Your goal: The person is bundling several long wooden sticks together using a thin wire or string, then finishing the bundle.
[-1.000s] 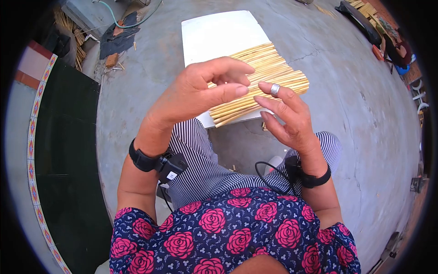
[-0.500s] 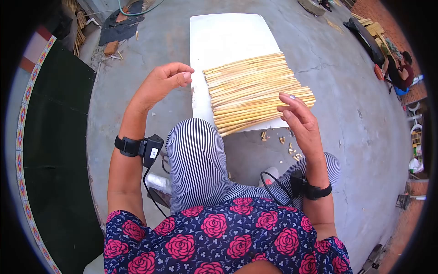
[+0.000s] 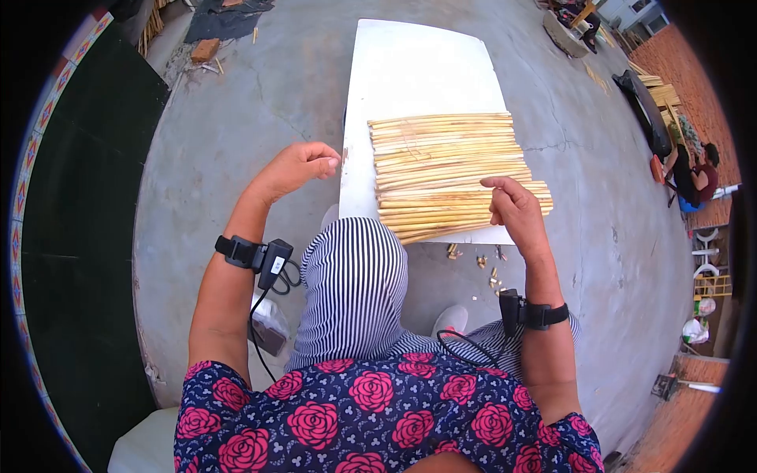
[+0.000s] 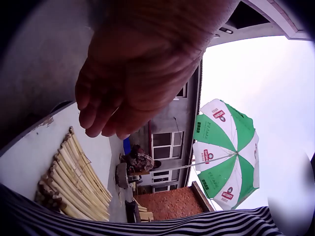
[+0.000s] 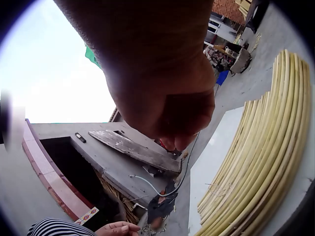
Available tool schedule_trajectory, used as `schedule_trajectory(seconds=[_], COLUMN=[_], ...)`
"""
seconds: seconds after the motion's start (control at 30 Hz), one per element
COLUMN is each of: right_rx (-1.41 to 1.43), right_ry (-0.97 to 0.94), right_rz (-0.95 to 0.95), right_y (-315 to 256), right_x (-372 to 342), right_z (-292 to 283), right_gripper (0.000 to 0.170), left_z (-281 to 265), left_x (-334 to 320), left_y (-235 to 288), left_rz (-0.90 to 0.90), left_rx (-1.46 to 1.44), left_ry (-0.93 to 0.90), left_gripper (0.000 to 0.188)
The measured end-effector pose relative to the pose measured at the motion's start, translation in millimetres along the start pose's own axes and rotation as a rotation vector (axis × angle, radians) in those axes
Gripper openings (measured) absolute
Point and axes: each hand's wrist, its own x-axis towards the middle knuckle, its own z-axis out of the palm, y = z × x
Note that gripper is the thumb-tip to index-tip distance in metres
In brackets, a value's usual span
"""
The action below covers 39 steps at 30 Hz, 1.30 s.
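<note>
A mat-like row of pale yellow reed sticks (image 3: 449,169) lies side by side on a white board (image 3: 426,71). A thin loop of thread (image 3: 412,140) seems to lie across the upper sticks. My left hand (image 3: 296,169) hovers just left of the board's edge, fingers loosely bent, with nothing visible in them. Over the right ends of the sticks is my right hand (image 3: 516,209), its index finger pointing left and the other fingers curled under. In the right wrist view the sticks (image 5: 266,147) stand to the right of that hand, whose fingertips are shaded.
Striped trouser knees (image 3: 355,276) sit close against the board's near edge. Short cut stick ends (image 3: 493,280) litter the concrete floor beneath. A brick (image 3: 205,51) lies at the far left, and another person (image 3: 702,177) sits at the far right.
The hands were close together over the sticks, then parted to either side. Both are now slightly lower in view, and the right hand's fingers have curled more. The head view has shifted.
</note>
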Motion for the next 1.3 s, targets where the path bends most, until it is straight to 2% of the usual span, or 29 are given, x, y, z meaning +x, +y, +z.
schedule_trajectory(seconds=[0.07,0.1,0.2,0.33,0.43,0.53,0.57,0.67,0.77,0.9,0.97,1.17,1.3], right_rx=[0.040,-0.079,0.007,0.043,0.017,-0.011,-0.017,-0.018,-0.037,0.053,0.129,0.166,0.046], right_ry=[0.037,0.000,-0.049,-0.086,-0.131,-0.140,-0.139,-0.127,-0.197,-0.241,-0.238,-0.286,-0.252], right_rz=[-0.003,-0.120,0.082,0.124,0.169,0.201,0.216,0.254,0.298,0.337,0.390,0.392,0.327], right_y=[3.6,29.7,22.7,26.3,32.1,40.7,42.9,47.6,46.6,57.4,57.1,64.7,71.0], right_x=[10.6,27.4,56.1,101.0,139.9,172.9,182.5,206.3,224.0,234.4,235.4,237.8,233.7], right_z=[16.5,17.6,32.8,57.6,78.3,98.0,103.6,122.1,132.3,145.9,147.6,150.4,149.4], right_gripper=[0.022,0.023,0.025,0.021,0.023,0.027,0.028,0.030,0.030,0.022,0.019,0.016,0.016], left_z=[-6.1,-7.8,-12.7,0.0,20.9,49.1,55.0,69.1,74.7,73.8,73.8,73.7,73.8], left_x=[9.3,14.8,45.4,110.7,158.8,189.4,197.7,205.0,206.3,201.7,202.6,201.6,203.5], left_y=[-16.4,-19.5,-24.4,-39.1,-58.0,-81.6,-89.4,-98.0,-98.7,-93.6,-93.9,-95.7,-95.5], left_rz=[-0.040,-0.064,-0.109,-0.108,-0.011,0.216,0.283,0.445,0.441,0.361,0.379,0.387,0.397], left_rx=[0.001,-0.004,-0.037,-0.066,0.139,0.317,0.439,0.556,0.646,0.745,0.733,0.708,0.711], left_ry=[0.031,0.051,0.098,0.175,0.311,0.525,0.550,0.643,0.637,0.569,0.567,0.568,0.563], left_gripper=[0.029,0.029,0.029,0.027,0.020,0.015,0.011,0.007,0.008,0.013,0.015,0.015,0.015])
